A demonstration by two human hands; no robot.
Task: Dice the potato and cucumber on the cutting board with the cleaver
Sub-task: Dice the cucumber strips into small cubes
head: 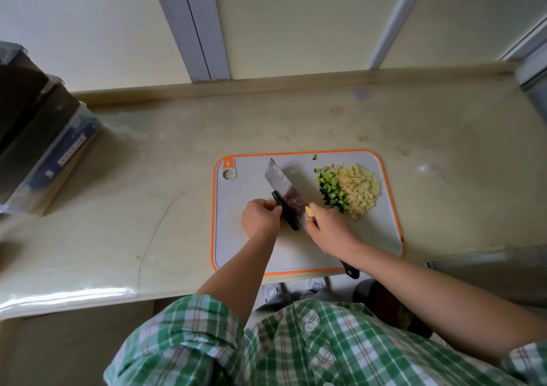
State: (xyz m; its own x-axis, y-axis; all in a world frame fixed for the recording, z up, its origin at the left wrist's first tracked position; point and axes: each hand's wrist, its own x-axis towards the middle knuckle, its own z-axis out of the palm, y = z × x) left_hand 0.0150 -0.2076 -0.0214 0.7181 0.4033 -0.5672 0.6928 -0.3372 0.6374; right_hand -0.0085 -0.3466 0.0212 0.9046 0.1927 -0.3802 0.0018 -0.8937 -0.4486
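A grey cutting board (245,246) with an orange rim lies on the counter. At its far right sits a heap of diced potato (359,191) with diced cucumber (331,190) against its left side. My left hand (260,218) holds down dark green cucumber strips (288,217) near the board's middle. My right hand (331,231) grips the cleaver (284,188) by its black handle. The blade stands tilted over the strips, right beside my left fingers.
A dark box with a clear lid (38,146) stands at the counter's left. One stray cucumber piece (314,157) lies near the board's far edge. The wall and a grey window frame (192,30) rise behind the counter. A metal object (532,83) is at the far right.
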